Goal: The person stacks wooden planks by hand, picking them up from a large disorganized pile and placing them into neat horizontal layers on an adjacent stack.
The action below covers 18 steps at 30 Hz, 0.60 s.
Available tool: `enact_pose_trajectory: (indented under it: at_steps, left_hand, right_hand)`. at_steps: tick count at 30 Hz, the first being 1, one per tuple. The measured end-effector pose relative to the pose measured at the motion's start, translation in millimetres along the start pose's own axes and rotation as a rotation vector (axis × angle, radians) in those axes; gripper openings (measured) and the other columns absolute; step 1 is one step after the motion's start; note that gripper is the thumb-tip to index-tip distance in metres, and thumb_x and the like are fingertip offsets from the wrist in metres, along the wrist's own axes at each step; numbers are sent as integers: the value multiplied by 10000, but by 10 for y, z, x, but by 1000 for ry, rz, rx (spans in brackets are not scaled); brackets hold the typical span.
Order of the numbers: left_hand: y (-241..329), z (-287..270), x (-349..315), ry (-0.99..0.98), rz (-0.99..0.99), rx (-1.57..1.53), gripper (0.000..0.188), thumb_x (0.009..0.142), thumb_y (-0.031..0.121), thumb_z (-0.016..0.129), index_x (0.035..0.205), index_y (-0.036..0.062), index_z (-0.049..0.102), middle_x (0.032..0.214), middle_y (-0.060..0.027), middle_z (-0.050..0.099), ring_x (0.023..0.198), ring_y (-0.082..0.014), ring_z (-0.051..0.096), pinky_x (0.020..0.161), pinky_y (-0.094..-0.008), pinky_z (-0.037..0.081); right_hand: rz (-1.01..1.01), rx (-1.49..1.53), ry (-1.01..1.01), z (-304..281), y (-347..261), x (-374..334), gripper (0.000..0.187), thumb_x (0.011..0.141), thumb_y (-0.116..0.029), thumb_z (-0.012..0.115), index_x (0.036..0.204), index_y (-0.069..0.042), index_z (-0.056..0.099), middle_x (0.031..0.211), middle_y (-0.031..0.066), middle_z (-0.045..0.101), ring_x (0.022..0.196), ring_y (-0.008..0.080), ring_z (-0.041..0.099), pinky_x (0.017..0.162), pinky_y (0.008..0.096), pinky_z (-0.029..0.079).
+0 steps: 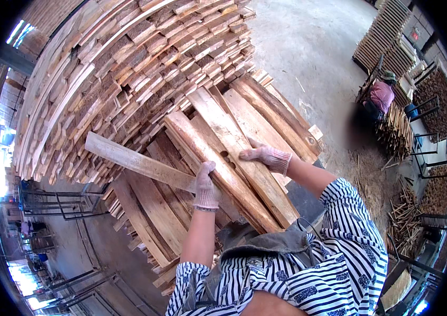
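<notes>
My left hand [206, 188], in a pale knitted glove, is closed around the end of a thin greyish plank [139, 160] that sticks out to the left. Its thumb points up beside a long bark-edged plank [207, 152], which slants down toward my waist. Farther right, my right hand [268, 156], gloved alike, grips the right edge of another long plank [218, 118], its thumb across the top face. A dark knot hole shows between these two slanting planks. Under both hands lies a pile of loose planks [152, 210].
A tall stack of sawn boards [144, 68] rises ahead and to the left. At the far right, a person in a pink top [381, 97] bends beside a bundle of sticks [396, 129]. Metal racks [84, 203] stand at left; wood scraps [410, 221] litter the floor at right.
</notes>
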State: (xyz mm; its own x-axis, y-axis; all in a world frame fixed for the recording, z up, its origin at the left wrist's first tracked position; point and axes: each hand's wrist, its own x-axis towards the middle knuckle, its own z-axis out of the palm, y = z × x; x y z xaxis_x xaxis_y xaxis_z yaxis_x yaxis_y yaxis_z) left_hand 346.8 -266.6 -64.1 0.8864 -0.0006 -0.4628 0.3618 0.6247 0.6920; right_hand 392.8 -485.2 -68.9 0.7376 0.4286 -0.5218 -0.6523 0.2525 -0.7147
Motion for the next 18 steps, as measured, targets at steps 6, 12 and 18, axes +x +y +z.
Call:
enact_pose_trajectory:
  at_steps: [6,12,18]
  left_hand:
    - [420,186,-430,-30,204,-21,608,775,211,590,1293,-93,490,1133,-188,614,1058,-321,623,984,-423,501]
    - [689,-383,-782,339,345,36,550,807,289,636,1250,-17,528,1129,-123,577,1064,-265,577,989,-397,469]
    - [860,-1028,-740,567,127,121,461,812,323,703,1131,7,601,1101,-90,584,992,-248,582,945,-392,477]
  right_hand:
    - [-204,-252,150,-353,-365,50,1040,793,-261,856,1524,53,186,1166,142,634,983,172,650,801,298,582]
    - [215,-1269,688,-401,-457,263,1035,824,-374,706,1575,2,100,1237,261,583,1072,315,637,820,416,570]
    - [94,-1375,777,-409,-230,346,1092,762,-368,775,1576,-12,139,1413,262,488,1296,400,503,1072,448,439]
